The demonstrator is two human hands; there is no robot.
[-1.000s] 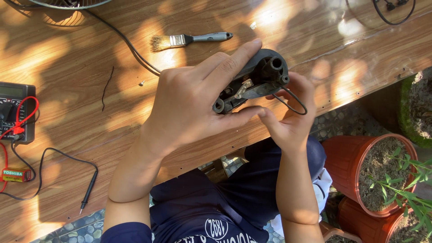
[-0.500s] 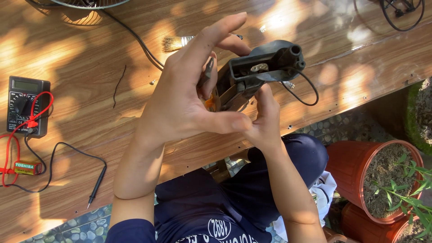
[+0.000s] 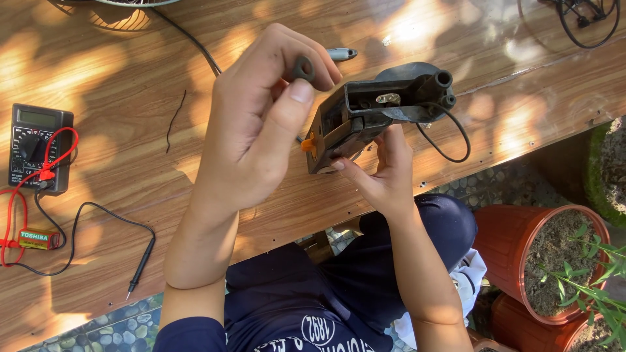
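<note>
— Since half a second before, your left hand point(image 3: 261, 124) had come away from the dark motor housing point(image 3: 375, 114), and it lifted a small dark ring point(image 3: 302, 67) up between thumb and forefinger. The housing also turned a little, so its open side faced you.

— And how did you see my hands at that moment?

— Your left hand was nearly closed, pinching only that ring at the fingertips; the other fingers were curled loosely. Your right hand point(image 3: 381, 173) was half open under the housing, the fingers bent around its lower edge, and it carried the whole weight.

— Why did I hold it like that?

— I judge you supported it from below so that the open cavity and the orange part point(image 3: 308, 144) stayed visible and free. It was in the air above the edge of the wooden table point(image 3: 130, 195), not resting on it. A thin black wire point(image 3: 450, 140) hung from it in a loop.

— What else was around?

— Far to your left on the table lay a multimeter point(image 3: 36, 146) with red and black leads, and a small battery point(image 3: 39, 238) near it. A black probe point(image 3: 140, 267) lay closer to the edge. Terracotta pots point(image 3: 508, 248) with soil stood on the ground at your right.
</note>
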